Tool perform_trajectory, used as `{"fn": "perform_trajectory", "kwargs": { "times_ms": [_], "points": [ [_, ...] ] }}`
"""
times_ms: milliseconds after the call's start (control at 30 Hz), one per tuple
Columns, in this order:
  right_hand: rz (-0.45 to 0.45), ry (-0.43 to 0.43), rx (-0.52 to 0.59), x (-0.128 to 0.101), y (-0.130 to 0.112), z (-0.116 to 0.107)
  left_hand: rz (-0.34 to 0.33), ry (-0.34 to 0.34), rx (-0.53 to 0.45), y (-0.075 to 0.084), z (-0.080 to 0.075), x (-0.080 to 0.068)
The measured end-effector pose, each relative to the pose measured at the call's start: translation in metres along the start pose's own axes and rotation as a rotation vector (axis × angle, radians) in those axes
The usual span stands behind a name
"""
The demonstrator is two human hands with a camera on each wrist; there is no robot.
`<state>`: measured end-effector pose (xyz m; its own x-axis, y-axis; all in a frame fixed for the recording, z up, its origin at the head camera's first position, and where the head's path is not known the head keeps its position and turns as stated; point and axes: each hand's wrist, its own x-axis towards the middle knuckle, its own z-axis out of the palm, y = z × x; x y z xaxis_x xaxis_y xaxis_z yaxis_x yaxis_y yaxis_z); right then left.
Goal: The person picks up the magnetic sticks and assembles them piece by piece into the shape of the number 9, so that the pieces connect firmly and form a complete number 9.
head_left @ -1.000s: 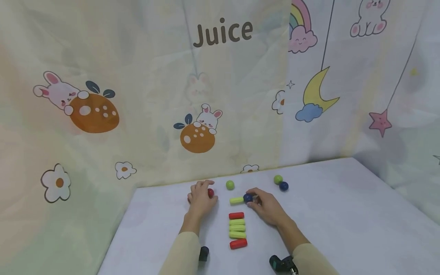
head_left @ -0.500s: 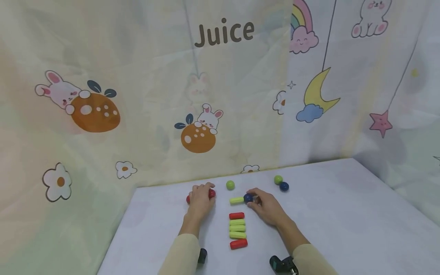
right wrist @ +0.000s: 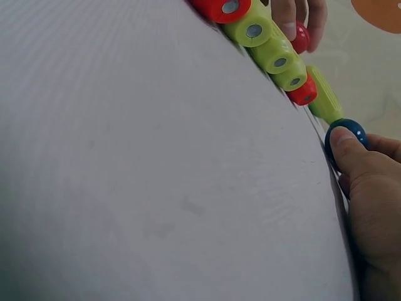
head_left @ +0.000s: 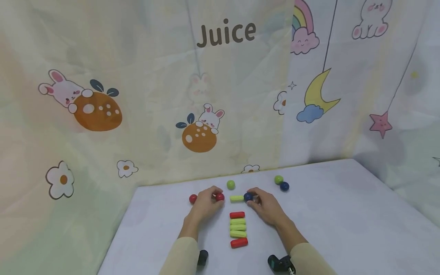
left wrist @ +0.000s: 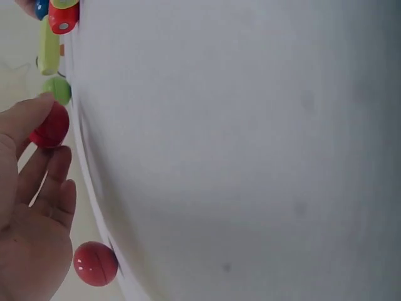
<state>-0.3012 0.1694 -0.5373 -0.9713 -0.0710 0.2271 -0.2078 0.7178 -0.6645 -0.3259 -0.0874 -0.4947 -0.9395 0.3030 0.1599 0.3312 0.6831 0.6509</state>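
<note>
Landmark: lone yellow-green rod, lying crosswise on the white bench, between the two hands.
Left hand: to the left of the lone rod; thumb and fingers clamped on a red ball.
Held red ball: just beside the left end of the lone rod, with a narrow gap between them.
Right hand: to the right of the lone rod; thumb and fingers clamped on a blue ball.
Held blue ball: touching the right end of the lone rod.
Second red ball: left of the lone rod, beyond the left hand.
Near green ball: behind the lone rod, apart from it.
Far pair: green ball and second blue ball, side by side, behind and to the right of the lone rod.
Rod row: in front of the lone rod; upper red rod, three yellow-green rods, lower red rod.
</note>
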Motion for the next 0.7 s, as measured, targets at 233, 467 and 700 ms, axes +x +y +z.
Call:
{"fn": "perform_trajectory", "kwargs": {
  "times_ms": [233,467,700],
  "points": [
    [0.015,-0.004,-0.008,0.0006,-0.0004,-0.0013,-0.036,-0.051,-0.004,0.0021,0.0042,-0.0018],
    [0.000,0.010,-0.013,-0.0007,-0.0027,-0.0011,-0.062,-0.052,-0.011,0.0005,0.0074,-0.0015],
    [0.012,0.014,-0.025,-0.0016,-0.0052,0.0022,-0.063,-0.074,-0.031,0.0040,0.0094,-0.0007]
  ]
}}
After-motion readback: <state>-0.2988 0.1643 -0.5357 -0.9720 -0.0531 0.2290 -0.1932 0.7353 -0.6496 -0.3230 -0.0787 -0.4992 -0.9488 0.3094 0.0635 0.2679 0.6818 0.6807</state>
